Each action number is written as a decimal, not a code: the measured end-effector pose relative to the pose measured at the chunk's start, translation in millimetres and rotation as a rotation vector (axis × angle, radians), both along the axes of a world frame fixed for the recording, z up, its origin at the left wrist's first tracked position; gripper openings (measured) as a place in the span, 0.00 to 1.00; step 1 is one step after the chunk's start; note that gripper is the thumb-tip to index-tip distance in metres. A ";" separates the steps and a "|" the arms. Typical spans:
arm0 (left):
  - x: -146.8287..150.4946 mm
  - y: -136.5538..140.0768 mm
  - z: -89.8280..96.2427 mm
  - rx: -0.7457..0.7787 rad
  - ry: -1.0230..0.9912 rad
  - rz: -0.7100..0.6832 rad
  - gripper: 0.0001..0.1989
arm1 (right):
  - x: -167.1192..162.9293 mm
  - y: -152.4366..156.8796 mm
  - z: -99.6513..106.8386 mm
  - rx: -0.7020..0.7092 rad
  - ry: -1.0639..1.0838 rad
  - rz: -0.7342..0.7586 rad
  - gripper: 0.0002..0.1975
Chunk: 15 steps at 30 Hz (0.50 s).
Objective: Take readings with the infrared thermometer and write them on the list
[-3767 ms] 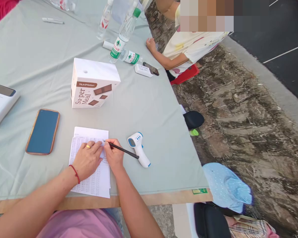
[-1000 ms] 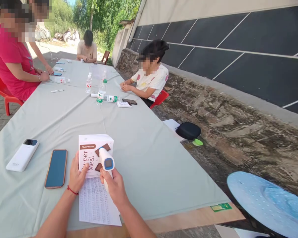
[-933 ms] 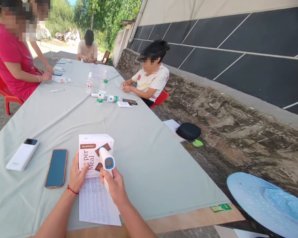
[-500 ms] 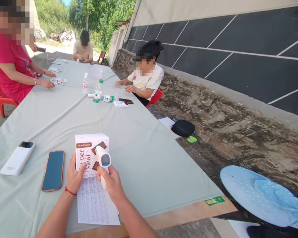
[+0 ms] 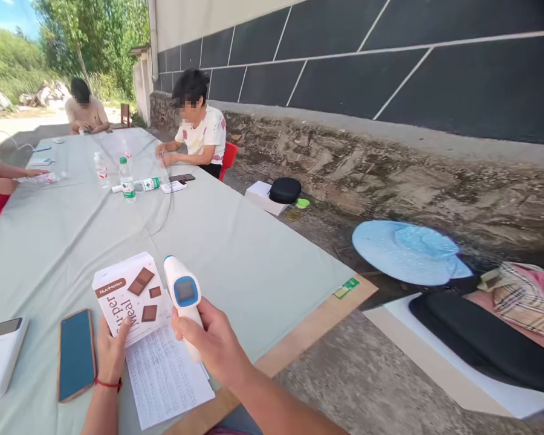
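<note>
My left hand grips the lower edge of a white and brown box printed "NutriMotion", thumb on its front. The box covers the top of a sheet of handwritten paper on the table. Wrapped round the handle of a white and blue infrared thermometer is my right hand. The thermometer is to the right of the box, its small grey screen facing me. A phone in a brown case lies left of my left hand, and farther left rests a white power bank.
A pale green cloth covers the long table. Bottles stand and lie farther along it. One person sits at the right side, another at the far end; a third person's arm reaches in from the left. A blue hat lies off the table's right edge.
The view has swung to the right, so things appear shifted left. The thermometer has moved off the box's front to its right side. The box is now tilted. Both hands keep their holds.
</note>
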<state>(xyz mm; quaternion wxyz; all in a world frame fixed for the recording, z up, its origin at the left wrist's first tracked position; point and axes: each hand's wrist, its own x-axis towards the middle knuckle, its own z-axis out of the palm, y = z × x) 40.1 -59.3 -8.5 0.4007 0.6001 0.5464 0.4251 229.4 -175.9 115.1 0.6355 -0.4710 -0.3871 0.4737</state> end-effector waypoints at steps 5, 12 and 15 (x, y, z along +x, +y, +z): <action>-6.0 19.5 20.3 -0.021 -0.009 0.027 0.29 | 20.9 -10.2 -0.8 0.051 -0.040 -0.073 0.15; 8.2 78.1 28.2 0.168 -0.077 0.110 0.32 | 78.2 14.1 -102.1 -0.290 -0.810 -0.349 0.23; 9.3 94.0 21.5 0.229 -0.054 0.031 0.27 | 104.2 16.9 -146.6 -0.465 -1.113 -0.340 0.23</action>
